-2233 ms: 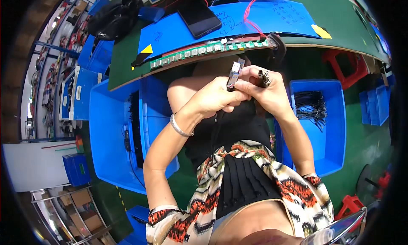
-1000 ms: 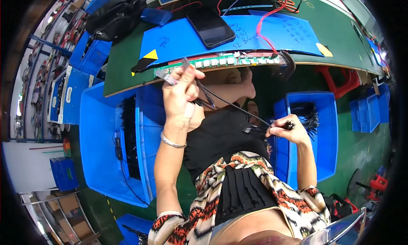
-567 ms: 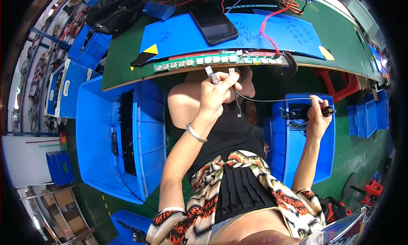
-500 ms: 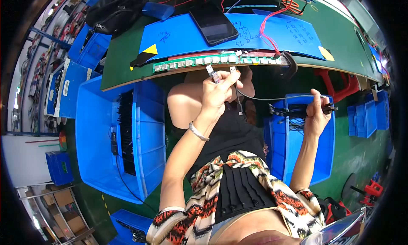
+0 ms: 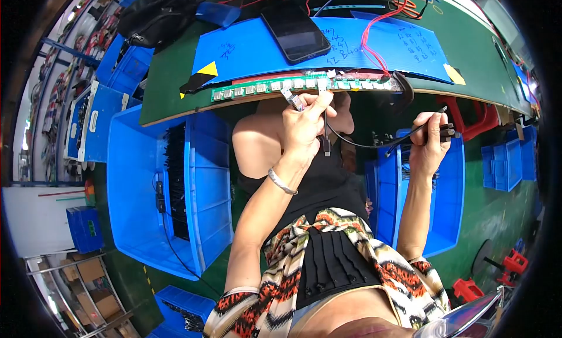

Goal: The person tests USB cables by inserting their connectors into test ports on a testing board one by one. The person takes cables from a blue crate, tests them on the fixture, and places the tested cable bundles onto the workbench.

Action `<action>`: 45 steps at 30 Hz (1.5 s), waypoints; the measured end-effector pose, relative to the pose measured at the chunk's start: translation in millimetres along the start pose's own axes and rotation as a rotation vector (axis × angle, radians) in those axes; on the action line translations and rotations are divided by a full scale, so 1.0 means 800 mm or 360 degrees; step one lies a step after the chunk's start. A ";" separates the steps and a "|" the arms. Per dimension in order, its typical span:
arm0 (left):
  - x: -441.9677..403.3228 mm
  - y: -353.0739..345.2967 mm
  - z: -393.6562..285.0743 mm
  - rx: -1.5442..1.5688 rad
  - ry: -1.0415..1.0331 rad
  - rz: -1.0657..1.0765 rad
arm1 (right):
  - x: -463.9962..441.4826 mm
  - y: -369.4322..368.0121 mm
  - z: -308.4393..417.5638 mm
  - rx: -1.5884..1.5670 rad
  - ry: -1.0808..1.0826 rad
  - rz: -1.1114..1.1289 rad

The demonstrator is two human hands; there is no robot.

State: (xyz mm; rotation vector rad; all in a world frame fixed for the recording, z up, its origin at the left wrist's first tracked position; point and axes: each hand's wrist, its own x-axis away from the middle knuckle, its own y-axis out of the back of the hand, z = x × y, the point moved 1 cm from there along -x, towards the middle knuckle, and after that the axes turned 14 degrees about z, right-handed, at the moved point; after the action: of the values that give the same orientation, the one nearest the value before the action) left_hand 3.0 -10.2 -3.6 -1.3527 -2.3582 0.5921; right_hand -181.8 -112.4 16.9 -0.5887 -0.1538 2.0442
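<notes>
My left hand (image 5: 302, 127) is closed on USB cables at the table edge. A metal USB plug (image 5: 291, 99) sticks out past its fingers, tilted up and left. A second plug at its fingertips meets the green circuit board strip (image 5: 252, 89) with its row of ports; whether it is fully seated I cannot tell. Below the palm hangs a black connector (image 5: 326, 146). My right hand (image 5: 429, 146) pinches the far part of a black cable (image 5: 363, 144), and several black connectors (image 5: 448, 130) jut from its fingers. The cable sags between both hands.
Blue bins (image 5: 205, 203) holding black cables stand left and right of my lap. On the green table (image 5: 175, 68) lie a blue sheet (image 5: 234, 48) with handwriting, a black phone (image 5: 295, 36), red wires (image 5: 369, 33) and a black bag (image 5: 158, 16). A red stool (image 5: 483, 121) stands right.
My left hand's plug has moved up to the board. My right hand has risen and come slightly left, and the cable between the hands now hangs in a deeper curve.
</notes>
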 end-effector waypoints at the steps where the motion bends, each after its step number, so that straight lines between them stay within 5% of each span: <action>1: -0.001 -0.001 0.000 0.0018 0.0001 -0.0005 | -0.001 0.000 0.000 0.0004 0.0002 -0.0014; 10: 0.006 -0.006 -0.016 0.0307 0.0242 0.0091 | -0.010 -0.002 0.006 -0.0068 0.0026 -0.0175; 16: 0.010 -0.001 -0.015 -0.0030 0.0112 0.0206 | -0.005 -0.017 -0.021 0.0253 -0.0729 0.0370; 30: 0.006 0.004 -0.012 0.0006 0.0081 0.0211 | -0.018 -0.019 -0.053 0.0244 -0.0580 0.0345; 38: 0.004 0.004 -0.014 0.0031 0.0105 0.0215 | -0.013 -0.028 -0.040 0.0883 -0.0305 0.0419; 45: 0.005 0.006 -0.011 0.0013 0.0087 0.0242 | -0.021 -0.021 -0.044 0.0302 -0.0547 0.0413</action>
State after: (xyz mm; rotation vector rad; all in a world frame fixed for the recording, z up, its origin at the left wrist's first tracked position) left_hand 9.1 -3.2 2.0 -1.5342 -2.2220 0.5987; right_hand -145.2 -122.4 -2.7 -0.1404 -0.0861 2.3691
